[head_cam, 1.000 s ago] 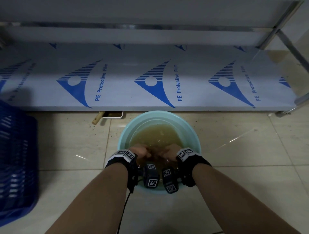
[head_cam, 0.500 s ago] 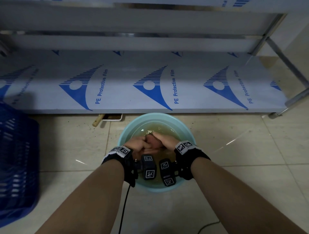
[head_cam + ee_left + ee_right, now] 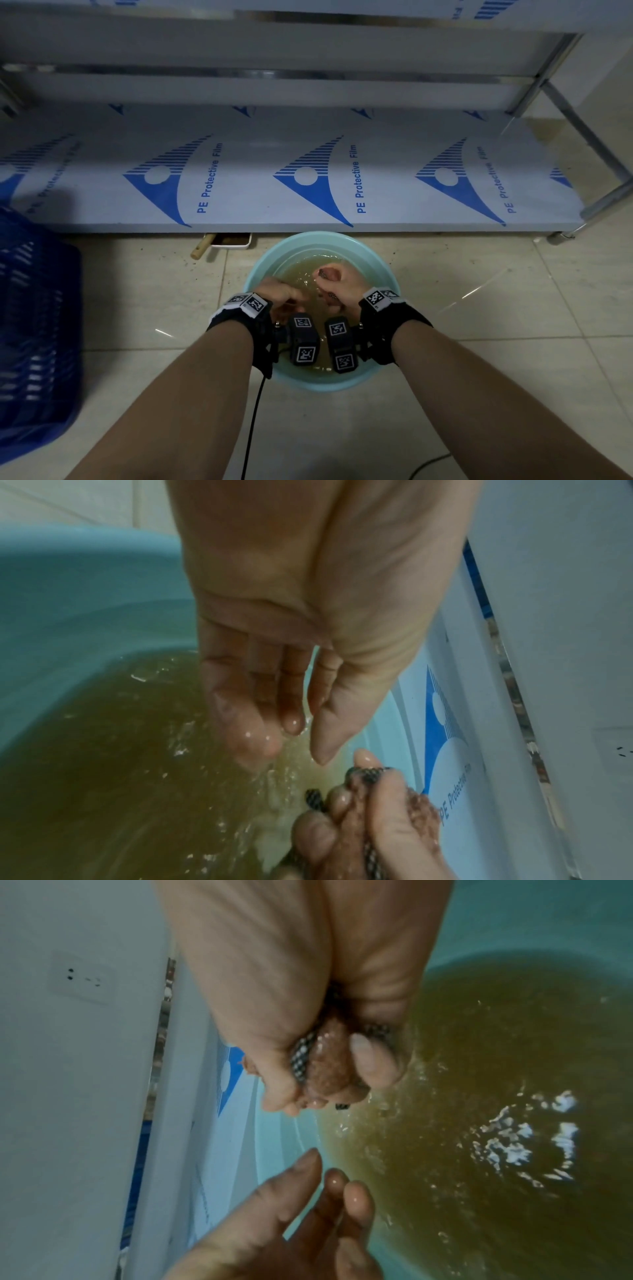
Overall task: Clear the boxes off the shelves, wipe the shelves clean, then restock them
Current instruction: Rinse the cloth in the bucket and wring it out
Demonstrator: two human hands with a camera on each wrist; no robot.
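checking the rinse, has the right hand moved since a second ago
Yes: the right hand, gripping the cloth, has risen out of the water toward the basin far rim.

Both forearms reach forward, wrists close together. The right hand (image 3: pixel 337 286) is fisted; the left hand (image 3: pixel 279 294) hangs with relaxed fingers (image 3: pixel 291 696).

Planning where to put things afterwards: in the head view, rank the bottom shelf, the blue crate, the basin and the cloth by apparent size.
1. bottom shelf
2. blue crate, cut off by the frame, so unsure
3. basin
4. cloth, bunched in the right hand
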